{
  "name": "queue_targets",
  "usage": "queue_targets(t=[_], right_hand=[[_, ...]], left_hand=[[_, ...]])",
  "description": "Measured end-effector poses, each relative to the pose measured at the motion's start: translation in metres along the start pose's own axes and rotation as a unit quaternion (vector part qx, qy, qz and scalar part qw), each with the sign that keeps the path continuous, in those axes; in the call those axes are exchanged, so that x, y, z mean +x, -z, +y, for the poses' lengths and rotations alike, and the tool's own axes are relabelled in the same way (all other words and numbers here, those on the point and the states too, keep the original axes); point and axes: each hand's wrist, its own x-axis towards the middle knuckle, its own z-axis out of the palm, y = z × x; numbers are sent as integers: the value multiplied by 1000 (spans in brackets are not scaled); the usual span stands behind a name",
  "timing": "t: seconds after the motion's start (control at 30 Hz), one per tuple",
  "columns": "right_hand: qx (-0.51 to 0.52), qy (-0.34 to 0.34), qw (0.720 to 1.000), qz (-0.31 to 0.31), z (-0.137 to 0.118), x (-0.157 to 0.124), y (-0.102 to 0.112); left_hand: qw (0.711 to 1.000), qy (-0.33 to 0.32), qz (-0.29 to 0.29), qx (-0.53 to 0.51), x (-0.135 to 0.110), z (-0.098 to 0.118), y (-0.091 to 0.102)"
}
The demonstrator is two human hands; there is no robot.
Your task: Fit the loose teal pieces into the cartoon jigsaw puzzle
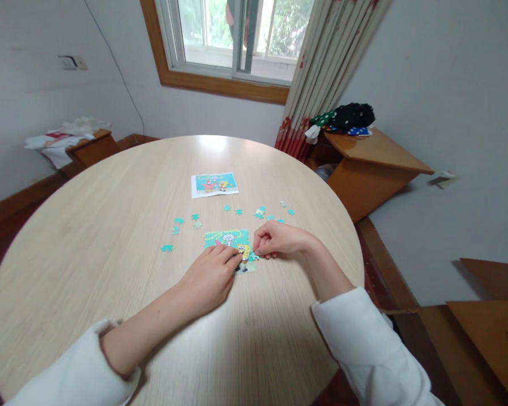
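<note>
A partly joined jigsaw puzzle (pixel 211 238) with cartoon figures on a turquoise ground lies flat on the round table. My left hand (pixel 207 277) rests over its lower left part, fingers stretched out and hiding some of the picture. At the right edge of the puzzle, my right hand (pixel 279 239) has thumb and fingers pinched together at a small turquoise puzzle piece (pixel 254 256). The fingers partly cover this piece, and I cannot tell whether it is fitted into the edge.
Loose pieces lie beyond the puzzle, some to the left (pixel 178 221) and several to the right (pixel 270 217). Farther back is a printed reference picture (pixel 214 185) on white paper. The pale wooden table (pixel 88 242) stands near a window, a curtain (pixel 317 67) and a wooden cabinet (pixel 372 163).
</note>
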Motion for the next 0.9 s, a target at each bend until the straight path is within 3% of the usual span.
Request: queue_targets(t=[0.33,0.9], right_hand=[[-2,-2,1000,-7,1,0,0],[-42,-37,998,37,-8,-3,-7]], left_hand=[[1000,3,-9,6,1,1,3],[996,11,-15,85,-2,15,-6]])
